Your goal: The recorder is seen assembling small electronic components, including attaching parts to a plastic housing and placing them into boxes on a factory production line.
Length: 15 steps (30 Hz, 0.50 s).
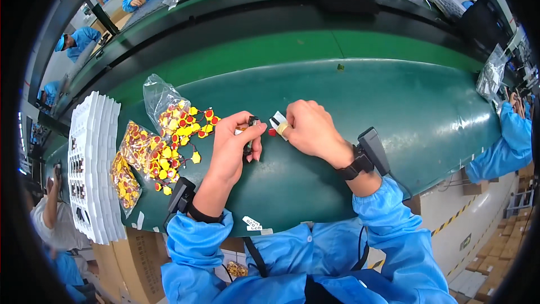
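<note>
Over the green work surface, my left hand is closed around a small black part with a whitish patch. Its thumb lies across the part, and the fingers hide much of it. Just to the right, my right hand is bent down with its fingers pinched on a small white piece with a black strip. A yellowish band wraps one fingertip. Between the hands shows a small red spot, close to the right fingertips. The hands are apart. Each wrist wears a black strapped device.
Left of my hands lie many loose yellow-and-red wired discs, beside filled clear bags. A stack of white trays with small black parts stands at the far left. White labels stick to the near edge. Co-workers in blue sit across and at right.
</note>
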Each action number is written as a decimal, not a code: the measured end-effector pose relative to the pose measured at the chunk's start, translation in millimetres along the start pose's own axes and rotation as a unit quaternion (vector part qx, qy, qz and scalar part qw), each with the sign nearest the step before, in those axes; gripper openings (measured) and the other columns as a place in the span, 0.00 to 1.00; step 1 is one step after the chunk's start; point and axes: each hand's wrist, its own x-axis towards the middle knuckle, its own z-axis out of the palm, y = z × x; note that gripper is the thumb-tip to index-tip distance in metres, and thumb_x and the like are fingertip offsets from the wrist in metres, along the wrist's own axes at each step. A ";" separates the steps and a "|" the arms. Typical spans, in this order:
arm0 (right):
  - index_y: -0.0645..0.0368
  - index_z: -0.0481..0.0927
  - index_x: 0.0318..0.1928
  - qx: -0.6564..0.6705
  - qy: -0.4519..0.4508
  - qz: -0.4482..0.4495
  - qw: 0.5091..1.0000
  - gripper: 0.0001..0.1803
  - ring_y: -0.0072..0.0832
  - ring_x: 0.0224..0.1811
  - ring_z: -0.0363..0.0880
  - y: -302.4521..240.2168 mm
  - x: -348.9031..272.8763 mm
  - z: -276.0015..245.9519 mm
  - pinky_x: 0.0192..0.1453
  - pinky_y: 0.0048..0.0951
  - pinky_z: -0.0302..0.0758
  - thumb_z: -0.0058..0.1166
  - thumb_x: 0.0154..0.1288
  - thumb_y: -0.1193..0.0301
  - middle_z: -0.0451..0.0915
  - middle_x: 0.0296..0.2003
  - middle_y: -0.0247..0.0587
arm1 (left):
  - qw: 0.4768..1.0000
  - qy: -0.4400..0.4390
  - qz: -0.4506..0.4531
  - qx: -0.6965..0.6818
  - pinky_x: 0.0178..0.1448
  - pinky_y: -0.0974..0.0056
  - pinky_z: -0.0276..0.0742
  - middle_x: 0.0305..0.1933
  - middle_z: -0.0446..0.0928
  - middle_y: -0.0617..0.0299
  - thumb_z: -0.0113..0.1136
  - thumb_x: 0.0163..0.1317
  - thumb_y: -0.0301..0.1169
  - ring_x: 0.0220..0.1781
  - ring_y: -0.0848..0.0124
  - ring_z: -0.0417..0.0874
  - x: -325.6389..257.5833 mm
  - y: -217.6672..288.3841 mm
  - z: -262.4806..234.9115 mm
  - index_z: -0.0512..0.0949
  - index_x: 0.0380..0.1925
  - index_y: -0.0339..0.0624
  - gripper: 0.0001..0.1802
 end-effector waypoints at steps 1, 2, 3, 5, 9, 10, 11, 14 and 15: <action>0.67 0.80 0.26 0.001 0.000 0.000 1.000 0.08 0.56 0.33 0.82 0.8 -0.6 0.3 0.37 0.50 0.77 0.61 0.51 0.73 0.81 0.26 0.59 | 1.000 0.002 0.000 0.008 0.16 0.71 0.57 0.15 0.71 0.64 0.60 0.63 0.26 0.13 0.74 0.73 0.0 -0.6 0.9 0.75 0.26 0.39 0.07; 0.67 0.80 0.25 0.008 -0.010 -0.011 1.000 0.07 0.55 0.33 0.82 2.4 -0.3 1.6 0.37 0.50 0.77 0.61 0.51 0.73 0.81 0.26 0.59 | 1.000 0.004 0.001 0.016 0.16 0.72 0.58 0.16 0.72 0.64 0.60 0.63 0.26 0.13 0.74 0.73 0.4 -0.7 0.8 0.75 0.26 0.39 0.07; 0.66 0.80 0.25 0.015 -0.020 -0.021 0.999 0.06 0.55 0.33 0.82 4.7 -0.5 3.0 0.37 0.50 0.76 0.60 0.50 0.74 0.81 0.27 0.59 | 1.000 0.005 0.002 0.018 0.16 0.72 0.58 0.16 0.72 0.64 0.60 0.63 0.26 0.13 0.74 0.73 0.5 -1.1 1.0 0.75 0.26 0.39 0.07; 0.65 0.80 0.25 0.029 0.000 -0.038 0.999 0.05 0.52 0.31 0.82 12.3 -5.2 2.2 0.35 0.47 0.75 0.60 0.50 0.75 0.82 0.26 0.55 | 1.000 -0.001 0.000 0.009 0.16 0.72 0.58 0.15 0.72 0.63 0.61 0.63 0.26 0.13 0.74 0.73 0.1 -2.3 1.2 0.75 0.25 0.39 0.08; 0.65 0.79 0.28 0.190 0.056 -0.036 0.980 0.03 0.43 0.24 0.78 13.7 -13.3 -1.2 0.32 0.38 0.74 0.59 0.50 0.78 0.78 0.21 0.47 | 1.000 0.003 -0.003 0.023 0.16 0.73 0.57 0.16 0.71 0.65 0.63 0.63 0.26 0.13 0.77 0.71 -0.5 1.2 3.6 0.78 0.30 0.37 0.05; 0.65 0.80 0.29 0.222 0.073 -0.047 0.971 0.03 0.43 0.24 0.78 8.9 -16.4 -2.7 0.32 0.37 0.74 0.59 0.51 0.79 0.78 0.22 0.47 | 1.000 0.002 -0.004 0.022 0.16 0.73 0.57 0.16 0.71 0.65 0.63 0.63 0.26 0.13 0.77 0.71 -1.7 0.6 5.1 0.78 0.30 0.37 0.05; 0.65 0.80 0.30 0.255 0.088 -0.063 0.961 0.04 0.42 0.24 0.77 5.0 -17.0 -2.5 0.31 0.36 0.73 0.60 0.51 0.80 0.77 0.23 0.47 | 0.999 0.003 0.006 0.033 0.16 0.73 0.57 0.16 0.71 0.66 0.64 0.63 0.25 0.13 0.78 0.70 -3.1 0.4 5.9 0.79 0.33 0.35 0.04; 0.65 0.80 0.33 0.237 0.121 -0.153 0.952 0.07 0.42 0.28 0.78 3.2 -21.0 8.1 0.33 0.34 0.75 0.60 0.51 0.83 0.78 0.27 0.45 | 0.999 -0.008 0.024 0.037 0.17 0.74 0.58 0.17 0.72 0.68 0.65 0.62 0.24 0.14 0.81 0.69 -3.3 0.4 7.1 0.81 0.38 0.33 0.06; 0.64 0.80 0.33 0.206 0.160 -0.221 0.940 0.08 0.41 0.30 0.78 2.6 -22.2 9.5 0.34 0.34 0.75 0.60 0.51 0.83 0.79 0.29 0.44 | 0.999 -0.023 0.032 0.032 0.17 0.74 0.58 0.18 0.72 0.68 0.66 0.62 0.23 0.14 0.82 0.69 -3.3 0.5 8.8 0.81 0.40 0.33 0.07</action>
